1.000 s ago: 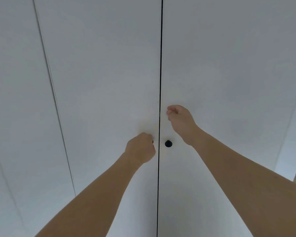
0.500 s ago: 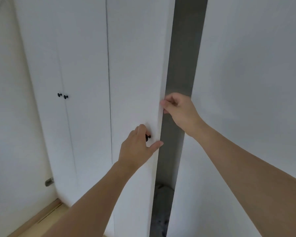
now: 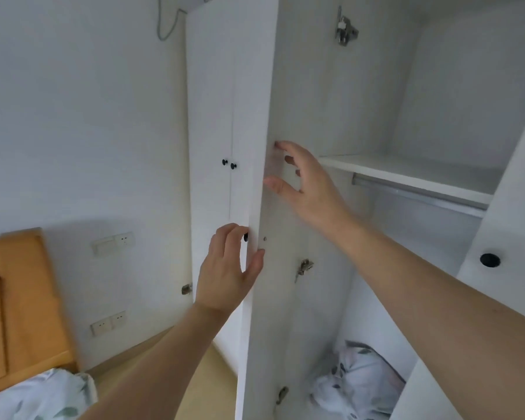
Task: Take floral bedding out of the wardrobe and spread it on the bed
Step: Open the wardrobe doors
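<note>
The white wardrobe stands open. Crumpled floral bedding, white with grey-green leaves, lies on its floor at the lower right. My left hand grips the free edge of the left door at its black knob, fingers on the outer face and thumb round the inner side. My right hand is higher up, its spread fingers pressing the door's inner face near the edge. The bed shows at the lower left, with leaf-print fabric on it.
A shelf with a metal hanging rail under it crosses the wardrobe. The right door with a black knob stands open at the right edge. A wooden headboard and wall sockets are at the left.
The closed doors have swung open. My left hand pulled the left door outward by its knob, my right hand moved onto its inner face, and the bedding inside came into view.
</note>
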`<state>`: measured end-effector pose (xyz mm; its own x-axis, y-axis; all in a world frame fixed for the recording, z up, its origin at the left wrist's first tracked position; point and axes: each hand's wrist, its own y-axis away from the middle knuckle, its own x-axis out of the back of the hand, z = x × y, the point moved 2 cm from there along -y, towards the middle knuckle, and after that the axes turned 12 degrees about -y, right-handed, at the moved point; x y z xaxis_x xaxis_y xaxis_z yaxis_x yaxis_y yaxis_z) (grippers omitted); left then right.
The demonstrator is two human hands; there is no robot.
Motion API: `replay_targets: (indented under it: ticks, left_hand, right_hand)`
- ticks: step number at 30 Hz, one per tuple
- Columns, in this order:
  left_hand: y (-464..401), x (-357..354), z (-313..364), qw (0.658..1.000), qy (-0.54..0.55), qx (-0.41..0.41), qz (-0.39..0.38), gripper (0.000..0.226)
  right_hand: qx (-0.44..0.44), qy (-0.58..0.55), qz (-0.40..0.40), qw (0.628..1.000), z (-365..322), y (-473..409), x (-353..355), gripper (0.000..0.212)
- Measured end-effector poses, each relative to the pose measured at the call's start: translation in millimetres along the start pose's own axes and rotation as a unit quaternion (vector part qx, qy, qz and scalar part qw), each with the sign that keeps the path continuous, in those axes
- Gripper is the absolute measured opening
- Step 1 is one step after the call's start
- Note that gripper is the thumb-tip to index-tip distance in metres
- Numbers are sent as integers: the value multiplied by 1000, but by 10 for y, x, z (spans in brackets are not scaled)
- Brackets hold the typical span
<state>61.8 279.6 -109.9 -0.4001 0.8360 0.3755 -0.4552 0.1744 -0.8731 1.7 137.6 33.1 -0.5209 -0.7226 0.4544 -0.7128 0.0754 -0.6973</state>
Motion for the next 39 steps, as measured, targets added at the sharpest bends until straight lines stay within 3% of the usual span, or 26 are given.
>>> replay_targets:
  ticks: [6, 10, 16, 20, 23, 27, 33, 39]
  left_hand:
    - [-330, 118, -888, 984, 28, 167, -61, 15]
    - [-586, 36, -1341, 981, 11, 184, -55, 14]
    - [-542, -85, -1391, 986, 14, 165, -2, 22]
    - [-525, -145, -928, 991, -1, 106, 77, 43]
    - [-605, -331, -408, 997, 2, 25, 73, 48]
    - [-604, -761, 266, 998, 59, 4, -9, 51]
    - [-381, -1518, 1229, 979, 103, -46, -168, 65]
    - [-341, -2302, 2024, 905, 202, -79, -365, 59]
  right_hand:
    - [18, 149, -128, 980, 335, -468, -742, 57]
    - [22, 220, -135, 966, 555, -726, -1176, 59]
    - [34, 270, -132, 953, 770, -737, -1232, 63]
    - [-3, 336, -106, 936, 777, -613, -698, 59]
    - [-38, 406, -59, 911, 734, -450, -51, 60]
    - [-64, 519, 0, 852, 692, -122, 889, 60]
    - [-148, 649, 16, 746, 729, 368, 1965, 63]
    - [-190, 710, 52, 676, 894, 535, 2449, 62]
